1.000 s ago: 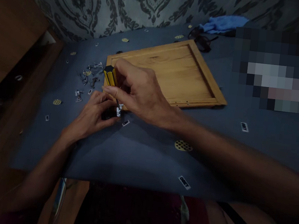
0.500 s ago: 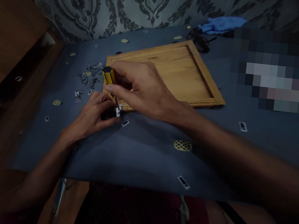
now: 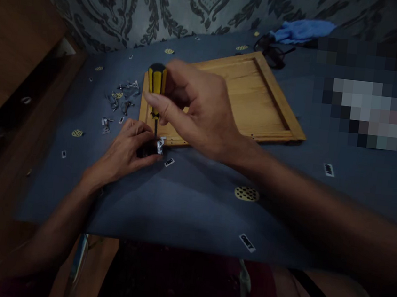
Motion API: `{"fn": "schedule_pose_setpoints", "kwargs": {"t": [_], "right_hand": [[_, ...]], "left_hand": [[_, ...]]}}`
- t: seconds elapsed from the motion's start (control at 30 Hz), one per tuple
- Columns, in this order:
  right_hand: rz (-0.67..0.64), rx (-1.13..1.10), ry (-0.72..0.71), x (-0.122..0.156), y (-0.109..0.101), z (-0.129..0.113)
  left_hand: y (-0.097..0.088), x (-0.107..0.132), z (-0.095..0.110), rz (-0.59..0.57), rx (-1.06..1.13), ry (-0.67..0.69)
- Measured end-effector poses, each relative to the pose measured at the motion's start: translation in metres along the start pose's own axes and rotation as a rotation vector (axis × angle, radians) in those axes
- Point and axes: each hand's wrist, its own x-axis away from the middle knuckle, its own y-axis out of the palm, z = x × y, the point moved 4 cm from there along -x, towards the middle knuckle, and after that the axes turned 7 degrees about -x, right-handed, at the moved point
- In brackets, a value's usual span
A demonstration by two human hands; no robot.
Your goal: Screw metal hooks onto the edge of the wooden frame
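Observation:
My right hand (image 3: 199, 108) grips a screwdriver (image 3: 156, 79) by its yellow and black handle, and the shaft points down. The tip is close to a shiny metal hinge (image 3: 160, 146) at the near left corner of a framed wooden panel (image 3: 192, 142). Whether the tip touches a screw is too small to tell. My left hand (image 3: 124, 148) pinches the hinge between thumb and fingers. The panel lies flat on the table, its left part covered by my right hand.
Several loose metal hinges and fittings (image 3: 127, 105) lie left of the panel on the dark blue patterned cloth (image 3: 192, 204). Dark sunglasses (image 3: 274, 55) and a blue cloth (image 3: 303, 31) sit behind it. Wooden furniture (image 3: 22, 31) borders the left side; a patterned wall stands behind.
The screwdriver has come more upright, its handle raised and shifted a little right with my right hand. My left hand stays at the hinge. The view has shifted slightly.

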Motion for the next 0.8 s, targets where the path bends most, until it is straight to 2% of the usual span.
{"fn": "schedule_pose_setpoints", "kwargs": {"t": [0.1,0.47,0.63,0.8], "right_hand": [[0.016,-0.047,0.052,-0.002,-0.003,-0.003],[-0.055,0.025,0.01,0.0,0.003,0.003],[-0.069,0.072,0.041,0.002,0.005,0.006],[-0.05,0.037,-0.019,0.003,0.006,0.006]], "left_hand": [[0.0,0.0,-0.001,0.006,0.0,-0.01],[0.002,0.001,-0.003,0.012,-0.017,0.007],[0.001,0.001,-0.002,0.024,-0.009,0.02],[0.001,0.001,-0.002,0.016,-0.006,0.002]]}}
